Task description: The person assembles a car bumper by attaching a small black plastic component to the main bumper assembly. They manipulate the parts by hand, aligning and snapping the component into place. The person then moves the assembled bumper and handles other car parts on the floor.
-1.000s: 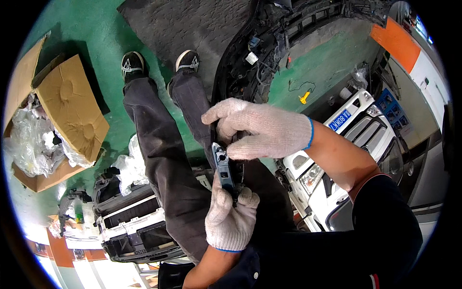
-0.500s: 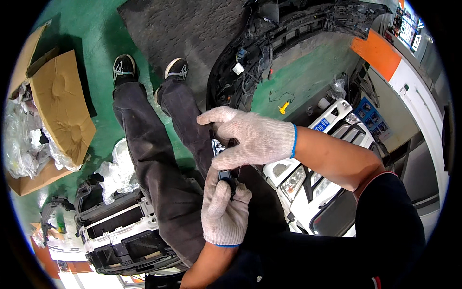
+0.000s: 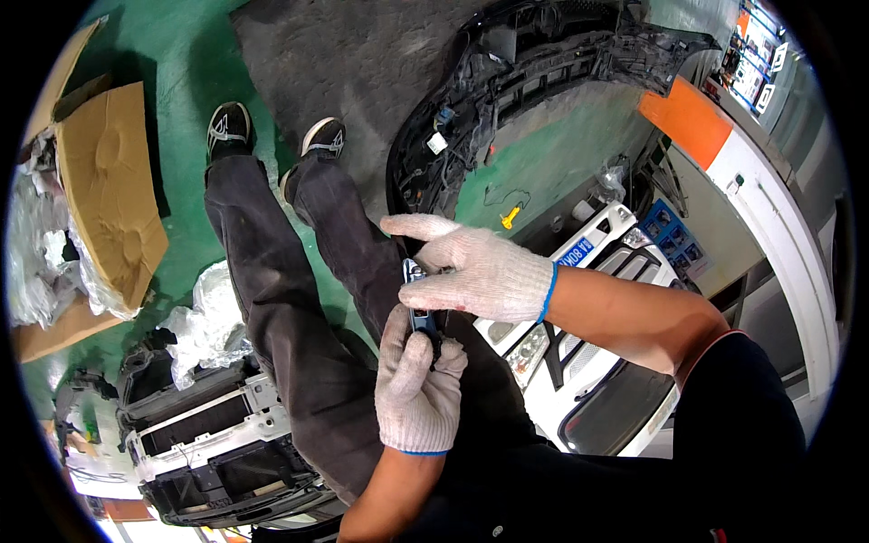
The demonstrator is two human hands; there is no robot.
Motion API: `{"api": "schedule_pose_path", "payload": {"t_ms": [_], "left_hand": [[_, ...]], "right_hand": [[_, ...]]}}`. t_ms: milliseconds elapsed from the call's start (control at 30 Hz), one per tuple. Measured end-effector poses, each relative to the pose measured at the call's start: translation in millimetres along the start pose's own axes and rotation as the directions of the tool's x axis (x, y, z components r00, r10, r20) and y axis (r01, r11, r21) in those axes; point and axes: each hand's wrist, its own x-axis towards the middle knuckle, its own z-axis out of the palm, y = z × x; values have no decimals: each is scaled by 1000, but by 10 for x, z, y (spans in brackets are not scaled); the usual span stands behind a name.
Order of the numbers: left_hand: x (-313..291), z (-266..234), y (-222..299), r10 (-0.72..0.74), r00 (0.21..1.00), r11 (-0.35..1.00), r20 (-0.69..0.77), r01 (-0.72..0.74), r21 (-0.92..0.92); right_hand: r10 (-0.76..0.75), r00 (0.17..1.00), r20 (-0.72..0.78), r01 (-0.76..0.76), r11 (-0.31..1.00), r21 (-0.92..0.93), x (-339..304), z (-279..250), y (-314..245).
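Note:
In front of my lap is a small, slim dark part [image 3: 422,321] with a shiny silvery upper end. Its exact kind I cannot make out. My left hand [image 3: 419,389], in a white knitted glove with a blue cuff, is closed round the lower end, thumb along its front. From the right comes my right hand [image 3: 475,270], gloved the same way. Its thumb presses across the part's middle, just above the left fingertips, and its forefinger reaches out past the upper end. The other right fingers are partly hidden behind the part.
A black car bumper [image 3: 534,68] lies ahead, partly on a dark mat [image 3: 317,54]. To the right is a white vehicle front [image 3: 579,339]. An open cardboard box [image 3: 113,190] with plastic wrap stands left. A car front-end frame [image 3: 217,443] is at lower left.
The view has shifted slightly, so the surroundings sit a little further left. Both hands keep their hold on the dark part, with barely any shift of the fingers.

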Motion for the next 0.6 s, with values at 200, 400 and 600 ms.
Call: {"api": "schedule_pose_path", "payload": {"t_ms": [200,400,600], "left_hand": [[17,5,38,-27,1000,997,12,28,-75],[21,24,71,-23,999,997,30,25,-78],[4,15,139,-47,999,999,21,46,27]], "right_hand": [[15,999,-36,-11,996,94,-9,39,-41],[-54,997,-60,58,996,71,31,51,-92],[-140,969,-203,171,975,144,124,90,102]]}}
